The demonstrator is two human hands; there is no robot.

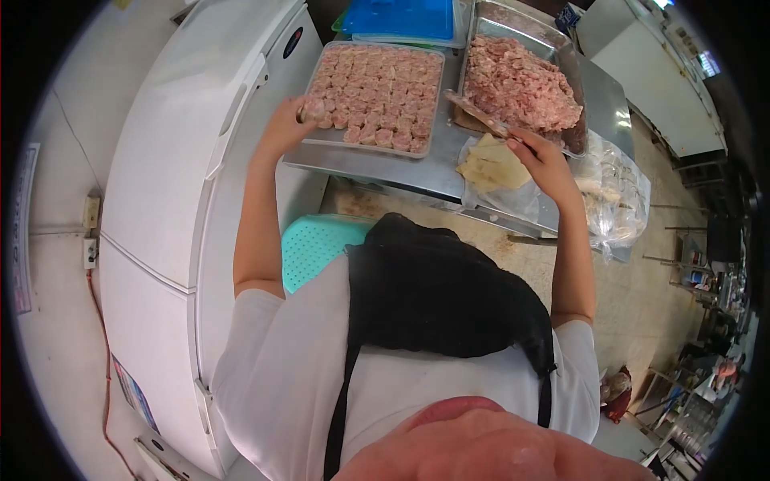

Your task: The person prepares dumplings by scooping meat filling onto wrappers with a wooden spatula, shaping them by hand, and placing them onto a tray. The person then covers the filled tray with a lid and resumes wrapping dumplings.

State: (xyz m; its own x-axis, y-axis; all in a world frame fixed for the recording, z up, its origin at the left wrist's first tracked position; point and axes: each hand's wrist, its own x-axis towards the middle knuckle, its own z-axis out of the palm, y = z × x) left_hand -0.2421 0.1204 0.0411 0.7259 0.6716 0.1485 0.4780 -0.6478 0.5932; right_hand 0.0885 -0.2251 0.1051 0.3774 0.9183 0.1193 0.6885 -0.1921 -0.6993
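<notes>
One soft-looking dumpling, best held lightly by its sides, is pinched in the left hand at the left edge of a tray; a spatula, likely light and stiff, is clasped in the right hand.

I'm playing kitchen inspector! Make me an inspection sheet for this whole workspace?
Surface: grey metal table, partly covered.
Job's things: shallow white plastic tray with rows of pink meat dumplings; deep silver metal pan of pink minced meat; thin pale-yellow sheets.
Clutter: flat blue plastic piece beyond the tray; bulging clear plastic bag at right.
Hands: left hand at the tray's near-left corner, grip unclear; right hand holds a long flat brownish spatula.
Cables: orange cable along the left wall.
Surroundings: white fridge; turquoise perforated plastic basket beside it.
</notes>
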